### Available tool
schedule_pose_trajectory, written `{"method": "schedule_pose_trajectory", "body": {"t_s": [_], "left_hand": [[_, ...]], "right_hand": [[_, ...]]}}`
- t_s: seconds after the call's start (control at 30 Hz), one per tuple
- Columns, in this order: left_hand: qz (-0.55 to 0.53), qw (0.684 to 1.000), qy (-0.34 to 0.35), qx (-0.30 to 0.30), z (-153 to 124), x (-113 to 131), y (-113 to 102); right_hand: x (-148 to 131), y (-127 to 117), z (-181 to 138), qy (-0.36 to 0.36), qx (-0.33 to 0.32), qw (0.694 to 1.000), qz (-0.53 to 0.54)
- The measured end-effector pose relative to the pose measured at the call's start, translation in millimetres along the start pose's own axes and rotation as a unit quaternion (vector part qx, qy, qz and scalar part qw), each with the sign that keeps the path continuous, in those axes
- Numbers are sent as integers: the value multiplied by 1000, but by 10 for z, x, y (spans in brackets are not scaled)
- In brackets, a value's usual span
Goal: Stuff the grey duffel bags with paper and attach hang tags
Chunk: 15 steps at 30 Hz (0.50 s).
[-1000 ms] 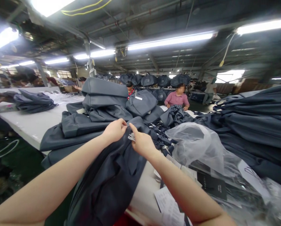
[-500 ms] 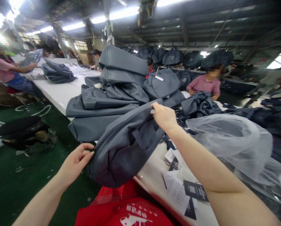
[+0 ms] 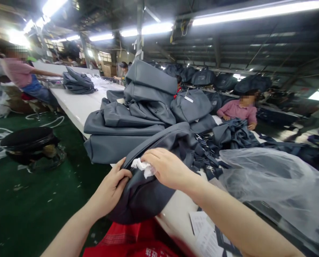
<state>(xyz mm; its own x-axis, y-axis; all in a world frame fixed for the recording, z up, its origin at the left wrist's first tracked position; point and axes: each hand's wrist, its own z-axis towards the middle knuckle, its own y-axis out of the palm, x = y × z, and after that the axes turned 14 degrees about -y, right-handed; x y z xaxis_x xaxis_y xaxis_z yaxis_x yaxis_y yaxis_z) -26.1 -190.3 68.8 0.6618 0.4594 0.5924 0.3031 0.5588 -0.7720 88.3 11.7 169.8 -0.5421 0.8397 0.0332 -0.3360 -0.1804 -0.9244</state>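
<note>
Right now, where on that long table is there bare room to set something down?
Bare white tabletop lies between the far folded pile and the big grey bag stack. A narrow strip shows beside the held bag and white wad. Rightward, straps, plastic sheeting and papers crowd it.

Nothing can be read in full. White characters on the red bag at the near edge are cut off by the frame. Print on the paper slips at near right is too small to make out. The crumpled white paper against the dark grey bag shows no legible marks.
</note>
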Motion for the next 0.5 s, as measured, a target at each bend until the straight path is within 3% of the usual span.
{"method": "schedule_pose_trajectory", "body": {"t_s": [0.07, 0.13, 0.2, 0.27, 0.33, 0.43, 0.5], "left_hand": [[24, 1000, 7, 3, 155, 45, 51], [60, 997, -35, 31, 272, 46, 106], [85, 989, -98, 66, 353, 42, 146], [87, 986, -113, 89, 389, 60, 172], [70, 989, -68, 108, 373, 110, 198], [55, 986, 33, 152, 264, 237, 244], [70, 978, 90, 175, 174, 338, 268]], "right_hand": [[-47, 83, -8, 31, -102, 994, -1], [-108, 157, -78, 77, -231, 970, 9], [-179, 219, -167, 113, -368, 922, 46], [-211, 262, -217, 134, -455, 876, 90], [-160, 279, -184, 147, -432, 883, 109], [53, 308, 2, 163, -243, 955, 53], [210, 379, 139, 165, -198, 965, 42]]}}
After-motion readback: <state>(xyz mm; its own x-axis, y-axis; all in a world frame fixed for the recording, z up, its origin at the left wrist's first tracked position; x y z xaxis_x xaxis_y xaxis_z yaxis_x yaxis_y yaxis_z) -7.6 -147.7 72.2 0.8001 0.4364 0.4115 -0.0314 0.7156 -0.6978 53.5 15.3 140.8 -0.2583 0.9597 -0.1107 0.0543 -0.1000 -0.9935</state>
